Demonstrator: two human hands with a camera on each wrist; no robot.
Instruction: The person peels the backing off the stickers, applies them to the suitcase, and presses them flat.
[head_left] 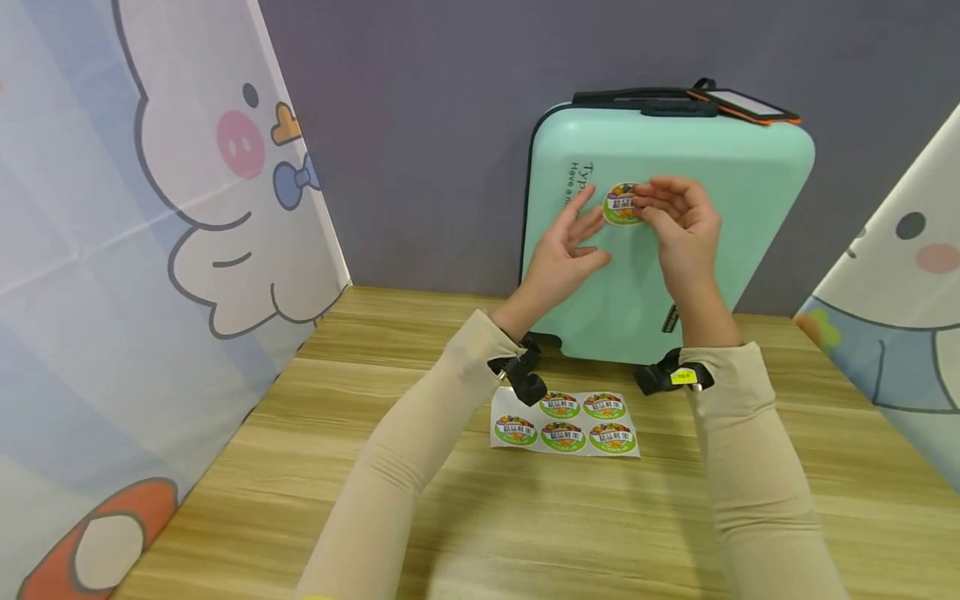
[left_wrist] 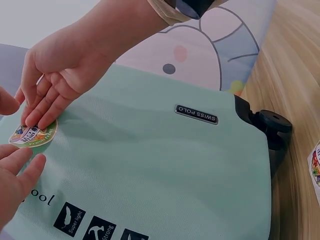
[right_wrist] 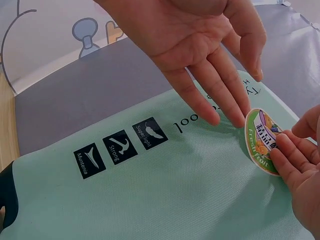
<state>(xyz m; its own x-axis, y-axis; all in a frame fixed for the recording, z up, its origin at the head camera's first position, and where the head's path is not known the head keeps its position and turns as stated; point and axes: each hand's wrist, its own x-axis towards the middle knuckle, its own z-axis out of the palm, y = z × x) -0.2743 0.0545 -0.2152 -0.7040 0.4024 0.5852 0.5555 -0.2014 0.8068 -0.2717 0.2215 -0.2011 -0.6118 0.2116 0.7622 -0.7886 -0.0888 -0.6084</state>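
A round fruit sticker (head_left: 621, 205) with a green rim lies against the front of the upright mint-green suitcase (head_left: 622, 300), near its upper middle. My right hand (head_left: 684, 229) rests its fingertips on the sticker's right part, covering some of its print. In the right wrist view the thumb of that hand stands off from the sticker (right_wrist: 263, 142). My left hand (head_left: 562, 262) is at the sticker's left side, fingers extended and spread, fingertips close to its edge. The left thumb points away from the suitcase.
On the wooden table (head_left: 330, 467) below my wrists lies a white sheet of several matching stickers (head_left: 564, 436), with a blank spot at its upper left. A tag with an orange edge (head_left: 750, 106) rests on the suitcase top. A grey wall (head_left: 420, 150) stands behind.
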